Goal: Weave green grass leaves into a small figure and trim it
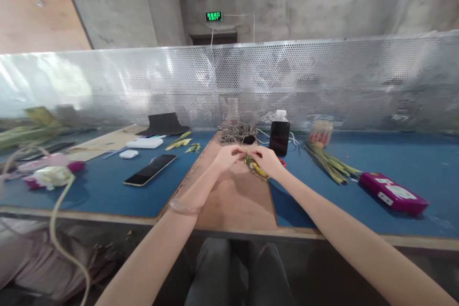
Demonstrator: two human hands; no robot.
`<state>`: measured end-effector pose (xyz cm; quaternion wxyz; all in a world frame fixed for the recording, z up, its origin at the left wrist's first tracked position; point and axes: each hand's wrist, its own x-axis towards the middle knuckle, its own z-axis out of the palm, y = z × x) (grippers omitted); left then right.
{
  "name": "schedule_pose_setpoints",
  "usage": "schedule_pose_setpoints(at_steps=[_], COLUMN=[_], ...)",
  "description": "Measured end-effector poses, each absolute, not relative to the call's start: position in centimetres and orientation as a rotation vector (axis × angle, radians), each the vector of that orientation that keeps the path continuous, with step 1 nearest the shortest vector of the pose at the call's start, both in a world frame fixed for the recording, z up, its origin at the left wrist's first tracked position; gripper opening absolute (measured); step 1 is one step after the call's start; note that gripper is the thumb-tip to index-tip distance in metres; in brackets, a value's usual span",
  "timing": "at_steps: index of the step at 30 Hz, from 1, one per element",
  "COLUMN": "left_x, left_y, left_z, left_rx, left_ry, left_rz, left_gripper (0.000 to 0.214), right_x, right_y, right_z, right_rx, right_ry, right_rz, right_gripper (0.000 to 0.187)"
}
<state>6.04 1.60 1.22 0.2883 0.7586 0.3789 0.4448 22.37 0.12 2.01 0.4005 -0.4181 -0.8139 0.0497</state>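
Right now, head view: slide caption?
Left hand and right hand hold green-and-yellow plant material over a brown tabletop strip, white-capped dark bottle nearby.

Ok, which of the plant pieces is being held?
The green sprig in the middle, pinched between the left hand and right hand. The others, such as the stalk bundle at right and leaves at left, lie untouched.

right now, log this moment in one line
left hand: pinching green-yellow plant piece | right hand: pinching same piece | beneath: brown board | far right: magenta box
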Motion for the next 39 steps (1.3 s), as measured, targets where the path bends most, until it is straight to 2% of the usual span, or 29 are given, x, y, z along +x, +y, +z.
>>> schedule_pose_setpoints(at_steps=[21, 32, 39], left_x=[6.4, 6.1, 6.0], left_y=[0.2, 1.3, 1.2], left_z=[1.8, 1.1, 1.1], left_rx=[2.305, 2.303, 2.347], left_ry=[1.438, 1.248, 1.306], left_rz=[1.174, 1.176, 1.157], left_gripper=[0.010, 0.014, 0.013], right_x=[22.0, 23.1, 22.9], right_y=[0.7, 1.2, 1.1], right_z=[1.5, 1.2, 1.1], right_rx=[-1.080, -1.044, -1.001], right_ry=[-2.136, -2.154, -2.249], right_rz=[-0.043, 0.001, 0.040], right_gripper=[0.009, 0.012, 0.014])
